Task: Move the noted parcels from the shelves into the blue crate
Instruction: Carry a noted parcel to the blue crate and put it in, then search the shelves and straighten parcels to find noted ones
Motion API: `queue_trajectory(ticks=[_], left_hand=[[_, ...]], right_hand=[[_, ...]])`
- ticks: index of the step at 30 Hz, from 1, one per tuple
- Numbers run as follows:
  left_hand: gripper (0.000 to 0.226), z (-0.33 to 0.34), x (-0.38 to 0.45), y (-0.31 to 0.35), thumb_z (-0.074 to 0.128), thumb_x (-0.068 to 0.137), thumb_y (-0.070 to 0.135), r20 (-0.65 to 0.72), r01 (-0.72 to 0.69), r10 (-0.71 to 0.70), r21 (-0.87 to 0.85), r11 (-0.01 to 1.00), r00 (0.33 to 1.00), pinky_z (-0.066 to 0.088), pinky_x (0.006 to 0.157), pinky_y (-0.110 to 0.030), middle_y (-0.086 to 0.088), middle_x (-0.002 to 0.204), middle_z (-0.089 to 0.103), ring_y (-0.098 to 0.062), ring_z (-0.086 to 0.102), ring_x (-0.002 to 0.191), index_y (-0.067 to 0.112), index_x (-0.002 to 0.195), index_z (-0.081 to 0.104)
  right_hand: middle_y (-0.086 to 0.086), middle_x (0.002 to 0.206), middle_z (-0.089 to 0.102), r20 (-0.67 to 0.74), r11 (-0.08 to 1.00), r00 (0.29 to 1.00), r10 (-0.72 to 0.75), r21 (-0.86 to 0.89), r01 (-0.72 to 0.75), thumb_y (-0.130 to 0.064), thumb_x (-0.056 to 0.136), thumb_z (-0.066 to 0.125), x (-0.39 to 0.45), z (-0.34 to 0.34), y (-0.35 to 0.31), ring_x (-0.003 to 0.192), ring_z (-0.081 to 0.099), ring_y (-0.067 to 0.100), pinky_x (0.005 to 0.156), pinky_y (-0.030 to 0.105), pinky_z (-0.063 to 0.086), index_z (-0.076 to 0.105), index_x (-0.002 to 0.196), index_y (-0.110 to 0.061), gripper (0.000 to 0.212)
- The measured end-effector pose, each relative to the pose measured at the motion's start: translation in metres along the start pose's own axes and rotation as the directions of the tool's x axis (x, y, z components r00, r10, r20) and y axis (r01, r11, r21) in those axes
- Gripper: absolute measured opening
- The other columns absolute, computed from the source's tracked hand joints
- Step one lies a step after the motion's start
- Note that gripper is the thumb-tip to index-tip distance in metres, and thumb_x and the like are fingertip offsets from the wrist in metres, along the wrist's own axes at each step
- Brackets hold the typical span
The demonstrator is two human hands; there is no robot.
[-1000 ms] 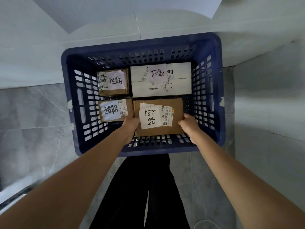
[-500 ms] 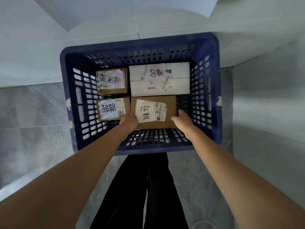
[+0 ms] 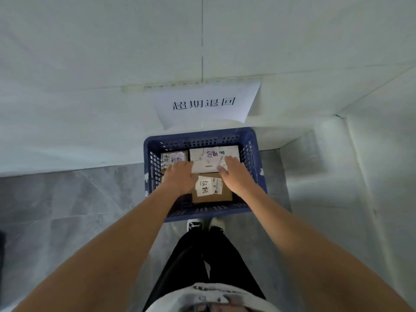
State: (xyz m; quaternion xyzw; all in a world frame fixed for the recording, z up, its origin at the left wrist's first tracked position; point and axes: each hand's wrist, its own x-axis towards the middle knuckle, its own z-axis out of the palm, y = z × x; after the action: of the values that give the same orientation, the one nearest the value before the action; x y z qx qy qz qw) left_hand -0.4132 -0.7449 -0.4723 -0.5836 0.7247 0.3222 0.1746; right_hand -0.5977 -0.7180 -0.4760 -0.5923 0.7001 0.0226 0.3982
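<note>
We see a dark blue crate (image 3: 252, 140) with walls pierced by a grid of small slots. Inside it lies a brown cardboard parcel (image 3: 225, 194) bearing a white note (image 3: 204, 186) with black handwriting and a white printed label; a white parcel (image 3: 202, 164) carries a pale pinkish note (image 3: 211, 155) with black writing; a second brown parcel (image 3: 166, 159) has a similar pale note. On the pale grey-white wall (image 3: 90, 64) hangs a white sheet (image 3: 206, 103) printed with black characters. The floor (image 3: 67, 210) is grey with faint marbled veining. We wear black trousers (image 3: 202, 262), white shoes (image 3: 217, 222) and a white top (image 3: 209, 298) with a dark print
</note>
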Motion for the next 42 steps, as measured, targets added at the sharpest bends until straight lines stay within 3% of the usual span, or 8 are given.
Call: queue_trajectory(ticks=[6, 9, 12, 18, 24, 35, 40, 42], left_hand=[[0.065, -0.044, -0.072, -0.005, 0.041, 0.098, 0.038, -0.098, 0.018, -0.027, -0.094, 0.995, 0.995, 0.02, 0.119, -0.043, -0.012, 0.158, 0.024, -0.029, 0.021, 0.146, 0.01, 0.153, 0.019], [0.068, -0.05, -0.1, -0.008, 0.04, 0.099, 0.041, -0.124, 0.006, -0.019, -0.103, 0.995, 0.992, 0.016, 0.12, -0.042, -0.013, 0.159, 0.019, -0.028, 0.016, 0.148, 0.007, 0.153, 0.015], [0.066, -0.048, -0.13, -0.012, 0.038, 0.1, 0.041, -0.16, 0.021, -0.039, -0.111, 0.994, 0.986, 0.017, 0.12, -0.04, -0.011, 0.158, 0.023, -0.027, 0.019, 0.146, 0.006, 0.152, 0.019], [0.059, -0.011, -0.201, -0.031, 0.038, 0.098, 0.039, -0.263, 0.125, -0.178, -0.207, 0.97, 0.948, 0.024, 0.117, -0.043, -0.011, 0.15, 0.036, -0.027, 0.031, 0.14, 0.006, 0.147, 0.03], [0.067, 0.056, -0.299, -0.039, 0.033, 0.099, 0.047, -0.311, 0.318, -0.379, -0.231, 0.919, 0.871, 0.017, 0.119, -0.042, -0.011, 0.156, 0.027, -0.027, 0.02, 0.146, 0.004, 0.15, 0.021], [0.069, 0.153, -0.492, -0.083, 0.03, 0.101, 0.048, -0.298, 0.561, -0.692, -0.42, 0.714, 0.658, 0.009, 0.121, -0.039, -0.011, 0.16, 0.017, -0.025, 0.01, 0.149, 0.004, 0.153, 0.014], [0.065, 0.224, -0.6, -0.105, 0.032, 0.1, 0.046, -0.241, 0.631, -0.806, -0.517, 0.578, 0.541, 0.019, 0.118, -0.04, -0.013, 0.156, 0.026, -0.028, 0.023, 0.144, 0.005, 0.15, 0.024], [0.062, 0.268, -0.657, -0.118, 0.034, 0.098, 0.045, -0.209, 0.668, -0.858, -0.551, 0.499, 0.469, 0.021, 0.116, -0.041, -0.012, 0.153, 0.032, -0.028, 0.028, 0.141, 0.006, 0.147, 0.03]], right_hand=[[0.013, 0.16, 0.024, -0.062, 0.985, 0.992, -0.113, -0.139, 0.103, -0.04, 0.105, 0.03, -0.059, -0.014, -0.056, 0.149, 0.018, 0.026, 0.12, 0.041, 0.014, 0.024, 0.152, -0.006, 0.058], [0.013, 0.156, 0.032, -0.039, 0.961, 0.987, -0.157, -0.237, 0.144, -0.04, 0.104, 0.03, -0.08, -0.007, -0.066, 0.146, 0.024, 0.025, 0.119, 0.042, 0.018, 0.031, 0.148, -0.005, 0.056], [0.012, 0.152, 0.038, -0.002, 0.943, 0.984, -0.179, -0.285, 0.171, -0.04, 0.103, 0.031, -0.096, 0.0, -0.076, 0.143, 0.031, 0.026, 0.118, 0.044, 0.022, 0.036, 0.145, -0.005, 0.055], [0.013, 0.16, 0.025, 0.101, 0.857, 0.94, -0.326, -0.389, 0.339, -0.04, 0.105, 0.029, -0.133, 0.016, -0.098, 0.149, 0.018, 0.026, 0.121, 0.046, 0.015, 0.028, 0.151, -0.005, 0.058], [0.014, 0.155, 0.035, 0.214, 0.688, 0.833, -0.511, -0.478, 0.545, -0.042, 0.104, 0.034, -0.187, 0.057, -0.118, 0.145, 0.026, 0.03, 0.116, 0.048, 0.024, 0.035, 0.146, -0.005, 0.055], [0.012, 0.161, 0.021, 0.487, 0.341, 0.606, -0.629, -0.527, 0.778, -0.04, 0.105, 0.03, -0.327, 0.174, -0.194, 0.15, 0.012, 0.026, 0.12, 0.046, 0.011, 0.022, 0.152, -0.005, 0.059], [0.016, 0.142, 0.046, 0.546, 0.162, 0.456, -0.702, -0.502, 0.85, -0.041, 0.103, 0.035, -0.404, 0.269, -0.229, 0.134, 0.04, 0.03, 0.11, 0.042, 0.03, 0.04, 0.139, -0.004, 0.052], [0.015, 0.145, 0.045, 0.578, 0.094, 0.394, -0.715, -0.479, 0.873, -0.042, 0.104, 0.034, -0.443, 0.312, -0.24, 0.136, 0.039, 0.029, 0.111, 0.04, 0.03, 0.038, 0.142, -0.005, 0.053]])
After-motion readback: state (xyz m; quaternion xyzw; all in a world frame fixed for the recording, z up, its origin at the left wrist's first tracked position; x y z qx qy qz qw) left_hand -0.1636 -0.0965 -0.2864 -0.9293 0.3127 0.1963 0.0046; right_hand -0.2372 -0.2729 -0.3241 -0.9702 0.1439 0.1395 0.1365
